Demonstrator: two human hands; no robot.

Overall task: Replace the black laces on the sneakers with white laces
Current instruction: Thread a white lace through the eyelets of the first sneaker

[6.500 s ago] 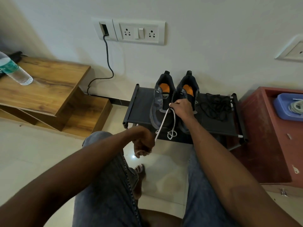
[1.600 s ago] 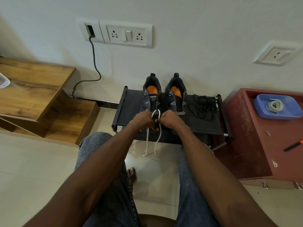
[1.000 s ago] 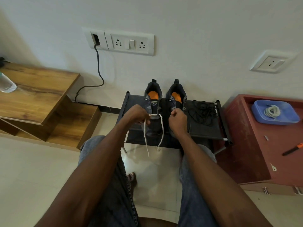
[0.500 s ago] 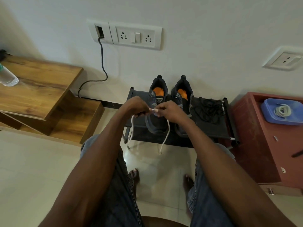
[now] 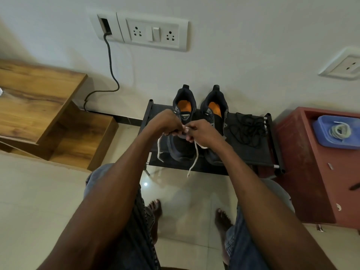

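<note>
Meeting over the left sneaker (image 5: 183, 141), both hands pinch the white lace (image 5: 195, 158).

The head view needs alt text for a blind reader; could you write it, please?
Both hands, left and right, pinch a white lace above two dark sneakers on a black rack. Removed black laces lie beside them.

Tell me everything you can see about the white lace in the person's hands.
The white lace looks like a thin, soft cord. The left hand and right hand pinch it together above the left sneaker. Its two loose ends hang down in front of the black shoe rack, one beside each hand, tips dangling free.
</note>
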